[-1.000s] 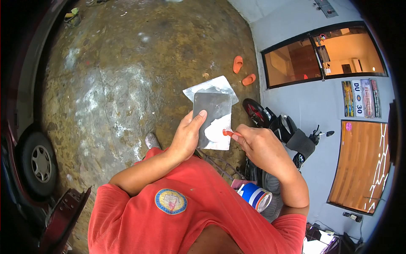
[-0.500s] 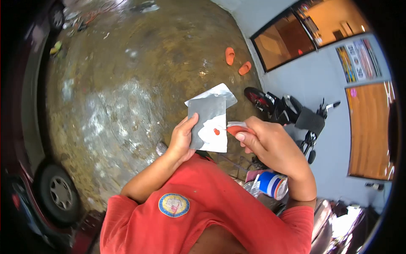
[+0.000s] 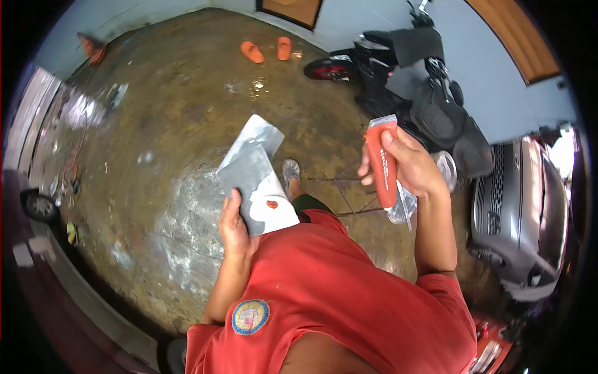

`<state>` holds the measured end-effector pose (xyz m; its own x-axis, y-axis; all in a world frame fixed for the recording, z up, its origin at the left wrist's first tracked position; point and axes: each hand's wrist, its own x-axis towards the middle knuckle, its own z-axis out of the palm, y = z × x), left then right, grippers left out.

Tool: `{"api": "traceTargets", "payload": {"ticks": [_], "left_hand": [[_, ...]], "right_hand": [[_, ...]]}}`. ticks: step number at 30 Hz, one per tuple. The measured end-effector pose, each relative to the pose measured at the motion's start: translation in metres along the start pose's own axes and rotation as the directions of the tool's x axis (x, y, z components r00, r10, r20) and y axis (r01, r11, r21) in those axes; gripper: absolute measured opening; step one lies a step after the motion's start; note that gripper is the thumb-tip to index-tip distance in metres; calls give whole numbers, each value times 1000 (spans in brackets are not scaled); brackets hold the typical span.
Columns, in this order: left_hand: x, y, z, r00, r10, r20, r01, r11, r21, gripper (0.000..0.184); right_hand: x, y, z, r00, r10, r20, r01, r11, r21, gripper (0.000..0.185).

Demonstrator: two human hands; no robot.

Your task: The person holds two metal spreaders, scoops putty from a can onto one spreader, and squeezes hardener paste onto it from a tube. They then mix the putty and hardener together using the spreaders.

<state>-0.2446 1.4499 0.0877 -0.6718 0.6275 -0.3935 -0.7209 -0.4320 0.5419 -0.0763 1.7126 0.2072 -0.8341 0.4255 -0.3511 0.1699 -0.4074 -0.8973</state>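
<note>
Grey plate (image 3: 242, 177), nine o'clock: white paste (image 3: 260, 212) and red dab (image 3: 271, 204) face up, likely against spills; your left hand (image 3: 233, 230) pinches its edge, fingers closed. Red tube (image 3: 380, 168), three o'clock: your right hand (image 3: 416, 167) grips it, fingers curled.

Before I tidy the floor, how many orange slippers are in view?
2: one orange slipper on the floor left of the motorcycle, the other between them.
</note>
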Motion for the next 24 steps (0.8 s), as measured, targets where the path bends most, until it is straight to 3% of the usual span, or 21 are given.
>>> {"api": "traceTargets", "payload": {"ticks": [3,7,8,11,14,15,21,24], "left_hand": [[3,0,7,997,-57,-50,60,996,69,41],[9,-23,24,991,-108,-73,123,960,250,46],[7,-26,27,991,-136,0,130,949,286,48],[6,-32,32,961,-162,225,61,916,397,42],[1,-28,49,935,-131,329,-29,897,441,39],[1,-27,49,932,-122,341,-54,884,463,38],[-3,-22,52,930,-39,366,-160,854,496,36],[-3,-19,51,929,-4,369,-193,847,495,35]], "right_hand": [[-18,8,-23,988,108,-109,-109,994,-3,38],[-22,13,-14,996,84,-8,-82,937,-338,35],[-20,13,-3,1000,24,18,-15,919,-393,30],[-9,-7,15,992,-28,124,109,686,-719,25],[3,-23,28,966,-74,248,258,354,-899,27],[7,-26,31,946,-92,311,324,224,-919,29],[20,-46,56,919,14,395,394,30,-919,32],[27,-50,61,896,8,444,444,6,-896,32]]}}
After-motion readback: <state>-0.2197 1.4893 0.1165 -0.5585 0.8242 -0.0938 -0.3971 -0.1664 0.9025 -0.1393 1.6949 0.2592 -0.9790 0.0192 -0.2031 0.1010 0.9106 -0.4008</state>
